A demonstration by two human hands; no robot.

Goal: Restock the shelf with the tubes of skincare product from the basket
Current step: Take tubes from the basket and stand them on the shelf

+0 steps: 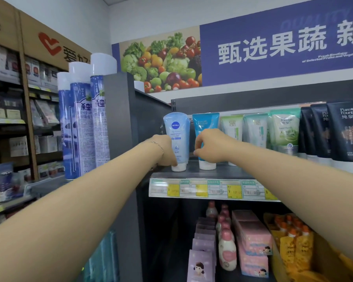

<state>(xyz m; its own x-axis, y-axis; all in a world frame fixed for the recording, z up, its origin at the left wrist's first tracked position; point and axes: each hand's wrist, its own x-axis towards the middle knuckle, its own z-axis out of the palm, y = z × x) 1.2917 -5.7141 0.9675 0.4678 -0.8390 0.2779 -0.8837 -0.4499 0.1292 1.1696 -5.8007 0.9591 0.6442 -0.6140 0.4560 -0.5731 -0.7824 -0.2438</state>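
Pale-blue Nivea tube (177,137) stands cap-down at the left end of the top shelf (196,173), touching the left hand (166,150), which is curled around its lower left side near the white cap; whether the fingers actually squeeze it cannot be told. Teal Pure Fountain tube (206,123) stands just beside it, right hand (209,146) closed over its lower front, fingertips by the cap. Green tubes (253,129) and black tubes (342,131) fill the row rightward. Basket not in view. Judgement: step is squaring both tubes. Do it well by seating caps flat, labels forward, fronts level with the neighbours, above the price tags (212,189), releasing gently so neither tips.
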